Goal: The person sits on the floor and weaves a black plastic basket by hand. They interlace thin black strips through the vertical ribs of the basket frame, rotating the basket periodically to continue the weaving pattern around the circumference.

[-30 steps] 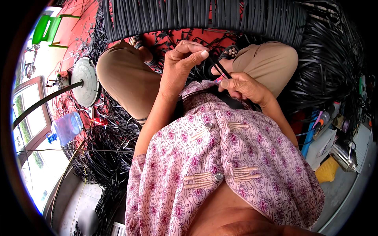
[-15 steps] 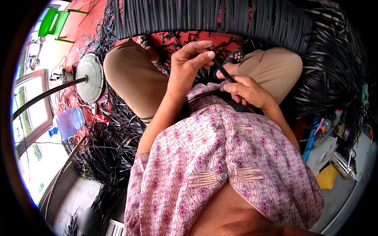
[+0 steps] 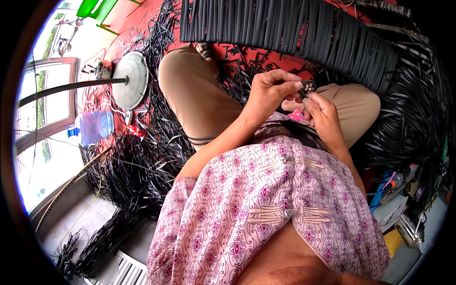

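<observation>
My left hand (image 3: 274, 91) is held over my lap, its thumb and fingertips pinched together on a short dark piece of black strip (image 3: 304, 91). Close against those fingertips, my right hand (image 3: 322, 111) has its thumb and fingers closed on the same strip, most of which the fingers hide. A small pink patterned thing (image 3: 297, 115) shows just below, beside the right hand; its kind is unclear. Beyond both hands lies a panel of tightly set black strips (image 3: 266, 23), untouched.
Loose black strips (image 3: 137, 166) are heaped at my left, with a bigger bundle (image 3: 403, 128) at my right. A round grey base with a pole (image 3: 130, 83), a blue water jug (image 3: 96, 127) and a green chair (image 3: 99, 9) stand left. A metal flask (image 3: 409, 230) lies at lower right.
My hands have come closer together, so less of the black strip shows between them. The whole view has shifted, with the scene now further right and slightly turned.
</observation>
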{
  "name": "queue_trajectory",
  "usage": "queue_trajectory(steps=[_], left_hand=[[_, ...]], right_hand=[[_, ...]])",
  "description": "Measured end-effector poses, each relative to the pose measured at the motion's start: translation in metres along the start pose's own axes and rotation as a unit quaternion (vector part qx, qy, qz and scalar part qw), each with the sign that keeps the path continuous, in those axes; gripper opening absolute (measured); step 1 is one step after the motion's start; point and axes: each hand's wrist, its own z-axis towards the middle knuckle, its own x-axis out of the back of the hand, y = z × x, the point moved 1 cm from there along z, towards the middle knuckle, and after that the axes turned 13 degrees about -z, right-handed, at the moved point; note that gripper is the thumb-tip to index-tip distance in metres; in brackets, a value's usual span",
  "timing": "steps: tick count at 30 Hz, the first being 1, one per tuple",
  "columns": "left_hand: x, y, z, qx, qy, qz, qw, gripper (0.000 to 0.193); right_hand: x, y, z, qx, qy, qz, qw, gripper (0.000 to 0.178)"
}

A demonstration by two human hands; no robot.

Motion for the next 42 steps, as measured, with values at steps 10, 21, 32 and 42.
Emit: queue_trajectory(steps=[10, 21, 32, 42], left_hand=[[0.165, 0.155, 0.113, -0.261, 0.214, 0.259, 0.905, 0.024], [0.244, 0.171, 0.197, -0.148, 0.267, 0.322, 0.896, 0.049], [0.245, 0.184, 0.168, -0.181, 0.363, 0.089, 0.910, 0.095], [0.387, 0.255, 0.127, -0.222, 0.414, 0.115, 0.875, 0.073]], right_hand=[[0.196, 0.089, 0.058, -0.005, 0.465, -0.066, 0.883, 0.031], [0.299, 0.147, 0.107, -0.132, 0.496, -0.135, 0.847, 0.027], [0.289, 0.129, 0.103, -0.080, 0.423, 0.118, 0.895, 0.023], [0.155, 0.078, 0.060, -0.071, 0.314, 0.183, 0.929, 0.021]])
